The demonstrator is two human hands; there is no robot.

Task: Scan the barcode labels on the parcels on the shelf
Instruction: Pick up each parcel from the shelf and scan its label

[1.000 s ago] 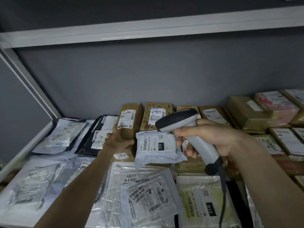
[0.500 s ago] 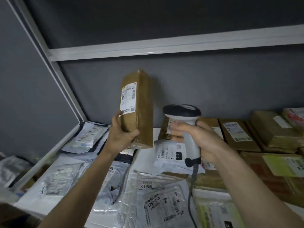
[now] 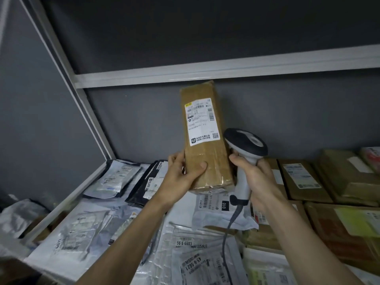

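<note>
1. A brown parcel [image 3: 205, 138] is held above the shelf [image 3: 67, 202], long axis near upright and tilted slightly left, its white barcode label [image 3: 202, 121] turned toward the camera.
2. Its lower end is gripped by the left hand [image 3: 183, 177], thumb across the front.
3. The scanner [image 3: 245, 153] handle is clasped by the right hand [image 3: 257, 179], its head just beside the parcel's right edge.
4. Since half a second ago, the parcel has been brought rightward to the scanner.
5. Grey mailer bags [image 3: 86, 233] and brown boxes [image 3: 304, 179] are spread below.
</note>
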